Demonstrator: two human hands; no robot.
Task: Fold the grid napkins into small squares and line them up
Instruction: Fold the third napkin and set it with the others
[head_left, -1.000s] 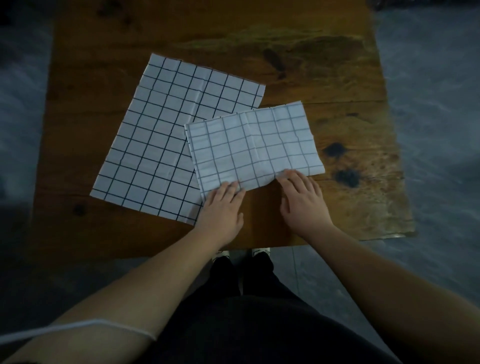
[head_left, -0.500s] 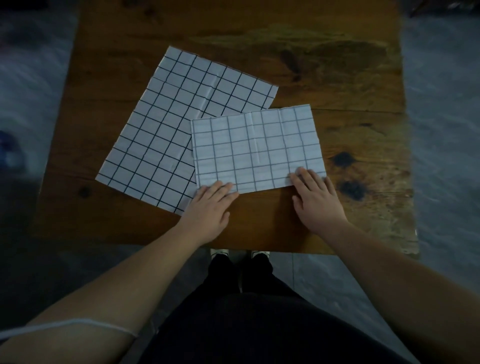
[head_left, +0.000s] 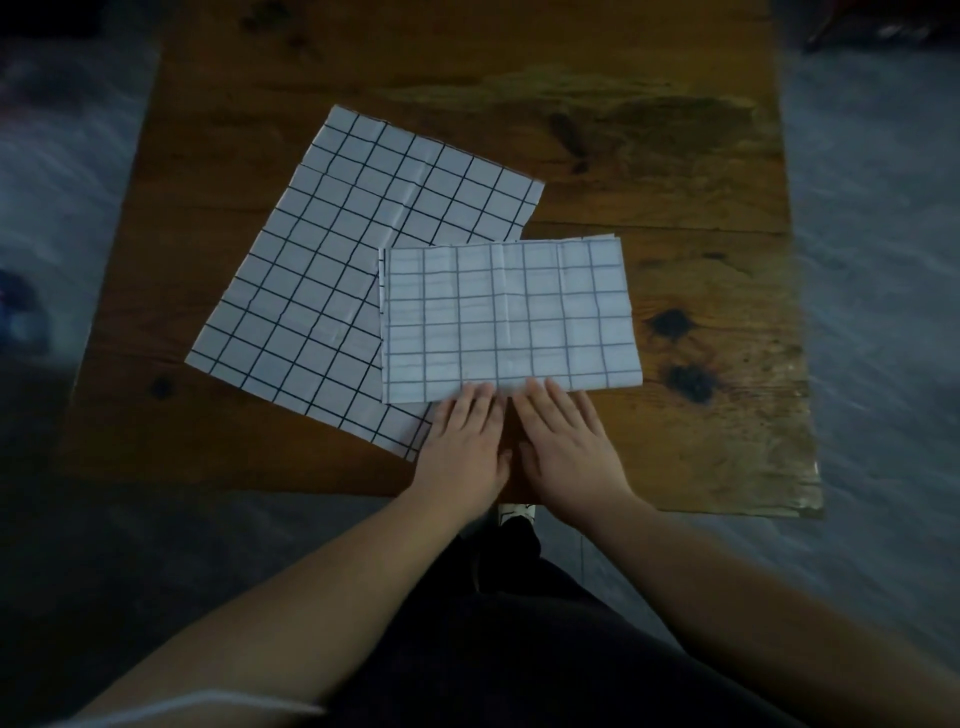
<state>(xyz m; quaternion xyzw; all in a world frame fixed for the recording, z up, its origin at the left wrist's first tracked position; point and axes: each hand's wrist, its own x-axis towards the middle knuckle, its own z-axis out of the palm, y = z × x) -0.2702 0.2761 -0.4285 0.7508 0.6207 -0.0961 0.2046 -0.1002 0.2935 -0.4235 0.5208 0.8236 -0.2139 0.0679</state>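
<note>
Two white grid napkins lie on the wooden table. The larger one is spread flat at an angle on the left. A folded napkin with fainter lines lies as a rectangle partly over the larger one's right side. My left hand and my right hand lie side by side at the middle of the folded napkin's near edge. Straight fingertips of both hands press on that edge.
Dark knots mark the wood to the right of the folded napkin. The table's near edge runs just under my wrists. Grey floor surrounds the table, and my dark trousers and a shoe show below it.
The folded napkin has gone from skewed to square with the table edge. Both hands slid along its near edge toward the middle and now almost touch each other.
</note>
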